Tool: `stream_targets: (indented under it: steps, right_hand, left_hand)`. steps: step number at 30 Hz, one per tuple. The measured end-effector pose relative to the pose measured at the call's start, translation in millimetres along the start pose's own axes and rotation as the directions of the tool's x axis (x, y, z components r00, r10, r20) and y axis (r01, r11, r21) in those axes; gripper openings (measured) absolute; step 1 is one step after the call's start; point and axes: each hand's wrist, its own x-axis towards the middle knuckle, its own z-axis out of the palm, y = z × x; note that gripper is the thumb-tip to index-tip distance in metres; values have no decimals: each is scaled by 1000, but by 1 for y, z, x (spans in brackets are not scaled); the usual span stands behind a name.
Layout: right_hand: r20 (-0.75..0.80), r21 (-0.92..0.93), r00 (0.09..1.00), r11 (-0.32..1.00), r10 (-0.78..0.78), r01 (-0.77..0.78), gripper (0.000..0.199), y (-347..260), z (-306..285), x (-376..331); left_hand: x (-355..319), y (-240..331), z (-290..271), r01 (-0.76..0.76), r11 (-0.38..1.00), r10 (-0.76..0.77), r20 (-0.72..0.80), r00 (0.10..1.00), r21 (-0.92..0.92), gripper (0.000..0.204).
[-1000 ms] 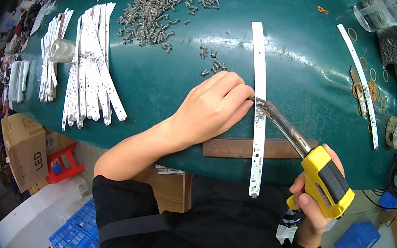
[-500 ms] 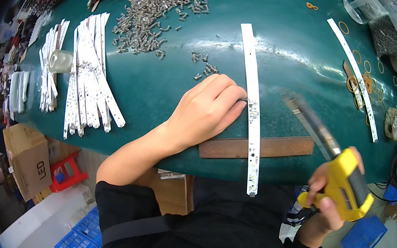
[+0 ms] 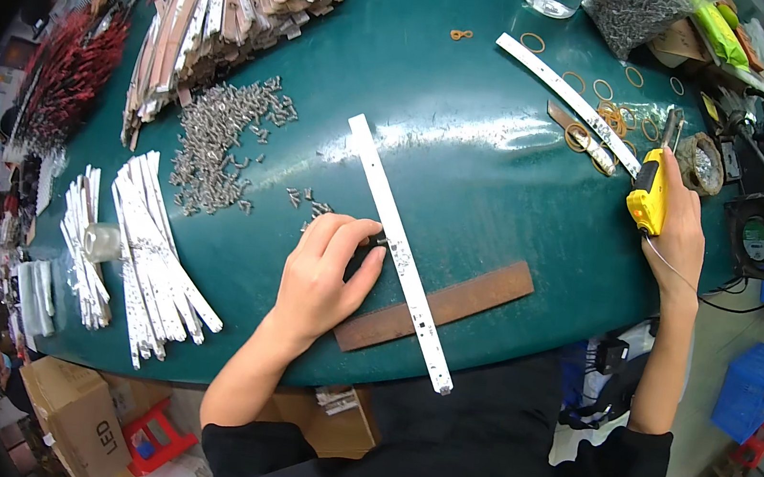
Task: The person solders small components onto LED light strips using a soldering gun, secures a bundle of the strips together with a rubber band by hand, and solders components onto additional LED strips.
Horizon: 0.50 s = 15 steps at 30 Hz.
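Right hand (image 3: 678, 227) wrapped around a yellow soldering gun (image 3: 647, 198), left hand (image 3: 323, 274) at a white circuit strip (image 3: 405, 266).
From here I can't tell whether its thumb and forefinger pinch the small dark piece (image 3: 382, 239) at the strip's edge; the strip lies slantwise across a brown bar (image 3: 488, 294) on the green table (image 3: 484, 199), the gun points up near a round dish (image 3: 703, 165), metal parts (image 3: 218, 142) heaped beyond.

The circuit strip (image 3: 403, 254) lies across the bar (image 3: 483, 292), right of the component pile (image 3: 216, 144).
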Motion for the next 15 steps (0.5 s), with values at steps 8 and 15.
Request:
stream_targets:
  steps: [8, 15]
  right_hand:
    - [-67, 278, 998, 960, -21, 38, 80, -59, -48, -32]
    - [6, 460, 983, 874, -182, 159, 75, -139, -49, -52]
  left_hand:
    - [5, 25, -10, -626, 749, 663, 237, 710, -217, 24]
    - [-5, 36, -20, -784, 615, 760, 199, 619, 92, 16]
